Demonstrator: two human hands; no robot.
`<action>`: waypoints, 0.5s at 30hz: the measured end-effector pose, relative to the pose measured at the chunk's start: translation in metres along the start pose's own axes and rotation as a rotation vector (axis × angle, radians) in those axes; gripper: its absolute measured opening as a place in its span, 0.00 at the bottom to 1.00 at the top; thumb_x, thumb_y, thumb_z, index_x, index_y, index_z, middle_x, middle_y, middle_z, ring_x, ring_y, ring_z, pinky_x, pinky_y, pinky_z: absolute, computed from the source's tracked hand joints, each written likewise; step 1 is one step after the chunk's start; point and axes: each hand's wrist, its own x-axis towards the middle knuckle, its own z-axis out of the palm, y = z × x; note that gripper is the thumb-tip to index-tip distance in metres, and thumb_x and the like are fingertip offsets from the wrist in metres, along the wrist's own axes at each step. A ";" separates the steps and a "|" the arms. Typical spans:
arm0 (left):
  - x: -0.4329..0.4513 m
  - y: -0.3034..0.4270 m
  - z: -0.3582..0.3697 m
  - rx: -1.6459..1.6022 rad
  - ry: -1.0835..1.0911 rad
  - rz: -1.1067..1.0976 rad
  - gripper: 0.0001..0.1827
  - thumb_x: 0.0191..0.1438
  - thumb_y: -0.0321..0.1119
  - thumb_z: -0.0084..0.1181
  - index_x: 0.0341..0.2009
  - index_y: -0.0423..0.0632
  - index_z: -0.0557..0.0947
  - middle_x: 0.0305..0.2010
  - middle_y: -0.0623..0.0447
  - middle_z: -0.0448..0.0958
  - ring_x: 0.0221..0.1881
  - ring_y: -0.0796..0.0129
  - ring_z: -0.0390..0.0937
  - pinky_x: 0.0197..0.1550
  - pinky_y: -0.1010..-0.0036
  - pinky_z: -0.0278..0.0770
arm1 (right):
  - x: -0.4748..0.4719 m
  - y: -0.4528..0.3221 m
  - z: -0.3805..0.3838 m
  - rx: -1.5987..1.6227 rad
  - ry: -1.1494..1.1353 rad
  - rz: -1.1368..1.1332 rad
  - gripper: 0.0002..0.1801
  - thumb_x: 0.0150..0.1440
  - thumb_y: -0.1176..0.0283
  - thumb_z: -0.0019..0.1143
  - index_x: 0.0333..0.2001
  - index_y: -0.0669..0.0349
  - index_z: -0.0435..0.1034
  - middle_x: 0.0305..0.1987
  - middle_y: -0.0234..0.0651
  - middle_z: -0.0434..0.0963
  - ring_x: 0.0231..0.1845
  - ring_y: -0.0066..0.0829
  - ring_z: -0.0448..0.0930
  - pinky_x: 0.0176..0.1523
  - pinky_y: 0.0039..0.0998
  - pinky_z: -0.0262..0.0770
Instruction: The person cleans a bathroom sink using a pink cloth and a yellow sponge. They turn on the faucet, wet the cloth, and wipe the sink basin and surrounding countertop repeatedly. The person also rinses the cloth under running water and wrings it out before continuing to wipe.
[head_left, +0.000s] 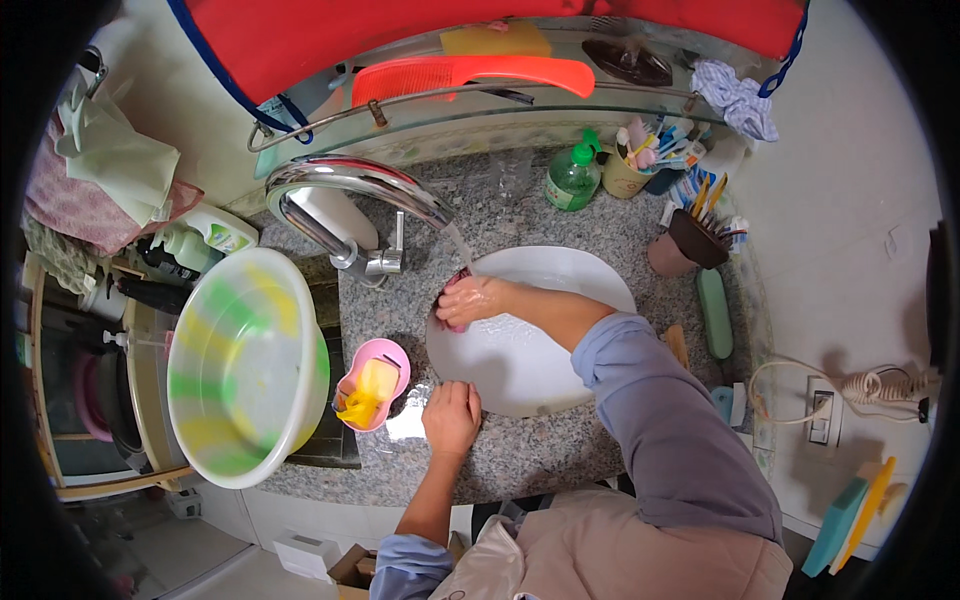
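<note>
Under the stream from the chrome faucet (360, 176), my right hand (474, 298) grips a dark pink cloth (456, 324) against the left wall of the white washbasin (525, 379). The hand hides most of the cloth, and water spreads over the basin floor below it. My left hand (451, 418) rests with curled fingers on the granite countertop (525, 450), beside the basin's near left rim. Nothing shows in it. Just left of that hand sits a pink soap dish (403, 367) with a pale yellow soap bar (377, 379) and yellow wrapping.
A large green, yellow and white plastic basin (240, 360) stands tilted at the left. Behind the washbasin are a green pump bottle (572, 180) and a toothbrush cup (625, 174). A brown holder (679, 251) stands right. Overhead, a glass shelf carries a red comb (472, 73).
</note>
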 end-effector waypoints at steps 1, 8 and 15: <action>0.000 0.000 0.001 -0.001 0.012 0.011 0.07 0.49 0.31 0.53 0.23 0.45 0.71 0.23 0.49 0.69 0.26 0.55 0.69 0.27 0.63 0.68 | -0.005 0.001 0.001 0.009 -0.018 0.012 0.10 0.47 0.67 0.49 0.34 0.54 0.72 0.38 0.27 0.73 0.44 0.25 0.71 0.46 0.22 0.67; 0.000 -0.004 0.002 0.004 0.037 0.015 0.08 0.49 0.33 0.53 0.22 0.46 0.71 0.22 0.49 0.70 0.25 0.56 0.69 0.27 0.63 0.69 | -0.184 -0.076 -0.013 -0.245 -0.376 0.822 0.09 0.50 0.67 0.47 0.33 0.54 0.73 0.39 0.31 0.72 0.45 0.30 0.69 0.49 0.29 0.65; 0.001 0.002 0.005 0.021 0.030 0.026 0.08 0.49 0.33 0.53 0.21 0.46 0.71 0.22 0.50 0.70 0.25 0.56 0.69 0.26 0.63 0.69 | -0.159 -0.048 0.003 -0.410 -0.253 0.764 0.05 0.45 0.68 0.48 0.26 0.52 0.72 0.34 0.26 0.71 0.42 0.24 0.69 0.43 0.26 0.64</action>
